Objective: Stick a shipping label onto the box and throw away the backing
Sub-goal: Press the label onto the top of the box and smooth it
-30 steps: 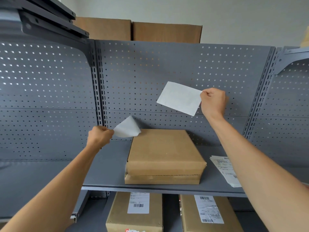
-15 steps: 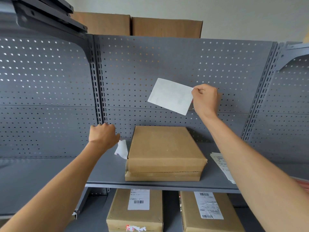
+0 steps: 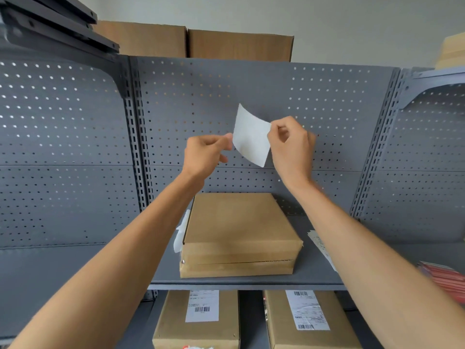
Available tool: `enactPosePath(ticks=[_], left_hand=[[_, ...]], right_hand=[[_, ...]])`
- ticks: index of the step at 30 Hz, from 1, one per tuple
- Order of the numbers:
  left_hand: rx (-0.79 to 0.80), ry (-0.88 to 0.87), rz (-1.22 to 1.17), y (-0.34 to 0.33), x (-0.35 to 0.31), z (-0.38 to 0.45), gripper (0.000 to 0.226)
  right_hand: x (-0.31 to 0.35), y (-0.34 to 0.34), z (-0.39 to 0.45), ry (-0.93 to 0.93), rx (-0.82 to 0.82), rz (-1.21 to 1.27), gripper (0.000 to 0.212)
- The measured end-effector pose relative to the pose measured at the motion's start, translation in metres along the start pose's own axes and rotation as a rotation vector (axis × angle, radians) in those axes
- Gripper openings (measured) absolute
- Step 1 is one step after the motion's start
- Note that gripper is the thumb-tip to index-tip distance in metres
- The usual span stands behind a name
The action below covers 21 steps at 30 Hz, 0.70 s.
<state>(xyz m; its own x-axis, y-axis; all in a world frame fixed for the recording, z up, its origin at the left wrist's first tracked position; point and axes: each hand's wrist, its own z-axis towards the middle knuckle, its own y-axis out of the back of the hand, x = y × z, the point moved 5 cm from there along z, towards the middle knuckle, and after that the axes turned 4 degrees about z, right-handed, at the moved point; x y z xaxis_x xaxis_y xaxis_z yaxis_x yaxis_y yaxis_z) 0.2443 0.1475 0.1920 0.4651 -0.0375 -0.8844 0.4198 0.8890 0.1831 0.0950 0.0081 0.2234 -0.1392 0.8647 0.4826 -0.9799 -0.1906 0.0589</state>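
Note:
A flat brown cardboard box (image 3: 241, 222) lies on the grey metal shelf (image 3: 309, 270), its top bare. Above it, in front of the pegboard, I hold a white shipping label (image 3: 251, 136) with its blank side towards me. My right hand (image 3: 289, 144) pinches its right edge and my left hand (image 3: 205, 153) pinches its left edge. A white backing sheet (image 3: 180, 235) lies on the shelf against the box's left side, partly hidden by my left forearm.
A stack of printed labels (image 3: 318, 244) lies on the shelf to the right of the box. Two labelled cardboard boxes (image 3: 198, 321) (image 3: 309, 321) stand on the lower shelf. Red-striped items (image 3: 445, 278) sit at far right. Large cartons (image 3: 239, 45) rise behind the pegboard.
My left hand dropped the backing sheet beside the box, then rose to take the label's left edge. My right hand brought the label left and turned it more upright.

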Motion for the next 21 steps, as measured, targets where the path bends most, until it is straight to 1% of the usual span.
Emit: enactPosePath(ticks=[2,4,6,9,12,14,16,18,19,21], left_hand=[[0.027,0.061,-0.142,-0.012,-0.008,-0.002,0.029],[0.054,0.109,-0.231,-0.020,-0.014,-0.002,0.039],[0.065,0.136,-0.253,-0.024,-0.017,-0.002,0.045],[0.050,0.143,-0.255,-0.025,-0.019,-0.005,0.042],[0.034,0.131,-0.283,-0.024,-0.016,-0.007,0.023],[0.025,0.120,-0.306,-0.022,-0.015,-0.007,0.019],[0.006,0.106,-0.334,-0.020,-0.014,-0.006,0.019],[-0.019,0.102,-0.342,-0.017,-0.011,-0.005,0.018],[-0.027,0.101,-0.346,-0.016,-0.011,-0.004,0.018],[-0.030,0.097,-0.357,-0.014,-0.009,-0.003,0.018]], right_hand=[[0.010,-0.003,-0.007,0.150,0.039,-0.018,0.010],[0.016,-0.008,-0.015,0.279,0.090,-0.067,0.012],[0.020,-0.013,-0.024,0.370,0.137,-0.108,0.015],[0.020,-0.018,-0.034,0.455,0.168,-0.161,0.013],[0.020,-0.018,-0.037,0.484,0.193,-0.179,0.014],[0.020,-0.019,-0.039,0.509,0.237,-0.174,0.012],[0.019,-0.021,-0.041,0.509,0.296,-0.158,0.015],[0.018,-0.020,-0.040,0.460,0.317,-0.127,0.022],[0.016,-0.018,-0.037,0.417,0.297,-0.096,0.023],[0.009,-0.009,-0.028,0.292,0.204,-0.028,0.020]])
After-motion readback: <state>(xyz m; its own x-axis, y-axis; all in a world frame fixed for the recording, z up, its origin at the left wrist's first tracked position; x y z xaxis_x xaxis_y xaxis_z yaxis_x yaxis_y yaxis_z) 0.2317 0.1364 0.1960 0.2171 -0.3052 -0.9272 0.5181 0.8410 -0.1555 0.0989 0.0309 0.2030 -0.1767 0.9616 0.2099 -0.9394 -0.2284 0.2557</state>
